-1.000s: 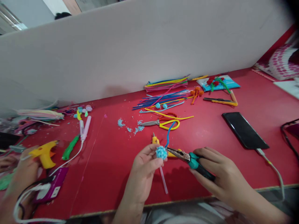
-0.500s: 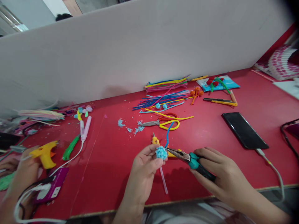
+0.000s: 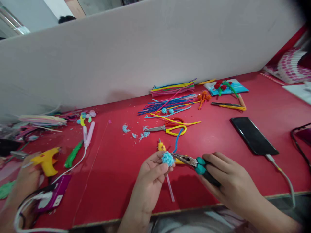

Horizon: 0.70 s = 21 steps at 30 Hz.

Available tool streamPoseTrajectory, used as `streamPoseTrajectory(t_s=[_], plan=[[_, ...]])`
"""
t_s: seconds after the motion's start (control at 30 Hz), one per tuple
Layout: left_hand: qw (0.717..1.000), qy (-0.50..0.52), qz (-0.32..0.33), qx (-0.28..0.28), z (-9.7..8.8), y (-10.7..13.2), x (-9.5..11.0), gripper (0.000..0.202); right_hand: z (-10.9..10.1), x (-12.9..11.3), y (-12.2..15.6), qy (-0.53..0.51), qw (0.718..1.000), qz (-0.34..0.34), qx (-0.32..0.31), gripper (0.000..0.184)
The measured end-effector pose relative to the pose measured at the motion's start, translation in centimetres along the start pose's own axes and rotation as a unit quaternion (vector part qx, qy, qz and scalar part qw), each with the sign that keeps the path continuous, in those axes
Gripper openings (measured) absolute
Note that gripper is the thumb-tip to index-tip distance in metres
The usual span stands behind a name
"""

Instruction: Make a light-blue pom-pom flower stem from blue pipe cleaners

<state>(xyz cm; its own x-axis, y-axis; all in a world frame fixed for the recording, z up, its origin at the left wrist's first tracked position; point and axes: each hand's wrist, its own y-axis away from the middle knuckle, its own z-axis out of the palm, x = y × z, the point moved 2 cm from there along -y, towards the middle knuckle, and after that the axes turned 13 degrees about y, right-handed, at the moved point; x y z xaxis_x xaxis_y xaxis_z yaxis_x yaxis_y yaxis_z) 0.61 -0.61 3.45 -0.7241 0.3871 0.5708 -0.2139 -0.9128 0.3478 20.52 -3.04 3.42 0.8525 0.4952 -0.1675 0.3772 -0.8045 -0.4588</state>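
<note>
Between the thumb and fingers of my left hand (image 3: 152,176) sits a light-blue fuzzy pom-pom (image 3: 167,159). A darker blue pipe cleaner (image 3: 178,141) stands up from behind it, bent near the top. My right hand (image 3: 228,174) is closed round needle-nose pliers (image 3: 200,165) with teal and black handles. Their rusty jaws reach to the right side of the pom-pom, at the foot of the blue stem; whether they grip it I cannot tell. Under my hands lies a yellow glue gun (image 3: 161,146), partly hidden, with a clear glue stick (image 3: 170,188) pointing toward me.
Scissors (image 3: 176,130) lie beyond my hands, near blue fluff scraps (image 3: 144,135) and bundled pipe cleaners (image 3: 167,105). A phone (image 3: 254,135) on a cable is at right. At left, another person's hand (image 3: 31,171) is by a yellow glue gun (image 3: 47,160) and a purple power strip (image 3: 57,194).
The pliers' handles have drawn closer together as my right hand's fingers curl further round them. The blue stem leans slightly more to the right. My left hand keeps its hold on the pom-pom.
</note>
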Motion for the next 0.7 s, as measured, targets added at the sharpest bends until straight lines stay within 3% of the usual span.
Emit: streamPoseTrajectory(t_s=[0.4,0.7], plan=[[1.0,0.014,-0.007,0.017,0.23,0.29,-0.34,0.017,0.28,0.05,0.64,0.127,0.991,-0.034,0.039,0.019],[0.999,0.034,0.012,0.006,0.19,0.39,-0.2,0.019,0.07,0.44,0.16,0.103,0.994,-0.001,0.039,0.009]])
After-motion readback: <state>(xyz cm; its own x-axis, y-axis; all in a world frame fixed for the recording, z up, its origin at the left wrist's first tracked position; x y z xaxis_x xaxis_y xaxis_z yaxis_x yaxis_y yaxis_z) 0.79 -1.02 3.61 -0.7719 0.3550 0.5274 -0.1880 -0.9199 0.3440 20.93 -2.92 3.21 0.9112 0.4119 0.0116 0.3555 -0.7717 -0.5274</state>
